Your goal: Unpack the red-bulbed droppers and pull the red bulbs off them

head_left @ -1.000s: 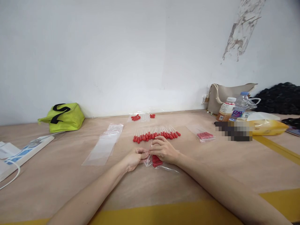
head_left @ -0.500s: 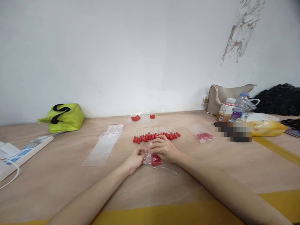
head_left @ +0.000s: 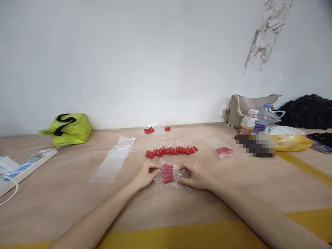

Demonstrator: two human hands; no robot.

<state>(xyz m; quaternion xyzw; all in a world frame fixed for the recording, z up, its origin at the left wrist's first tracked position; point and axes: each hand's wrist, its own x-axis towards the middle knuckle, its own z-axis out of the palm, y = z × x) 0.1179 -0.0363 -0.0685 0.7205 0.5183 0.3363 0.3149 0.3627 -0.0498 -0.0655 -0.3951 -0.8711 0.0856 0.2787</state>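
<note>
A clear zip bag [head_left: 158, 176] lies between my hands, with several red-bulbed droppers [head_left: 168, 172] inside, their bulbs toward the left. My left hand [head_left: 146, 174] is closed, thumb and fingers pinching the bag's left edge at the zip. My right hand [head_left: 197, 174] curls its fingers and thumb round the bag's right part, over the clear dropper tubes. Just beyond my hands, a row of loose droppers [head_left: 171, 150] lies with bulbs toward me. Flat zip bags [head_left: 110, 165] lie to the left. Another bag of droppers [head_left: 224, 151] rests to the right.
At the back lie red bulbs in clear plastic [head_left: 149, 130]. A power strip [head_left: 28, 169] and a lime-green bag [head_left: 70, 129] are on the left. On the right stand bottles [head_left: 248, 122], a tissue pack [head_left: 293, 142] and a grey bag [head_left: 234, 112]. Yellow tape [head_left: 166, 237] crosses the table's near side.
My right hand has moved right and down, off the bag's zip end to its right part. The bag now lies flatter, with the bulbs in view. My left hand stays at the zip edge.
</note>
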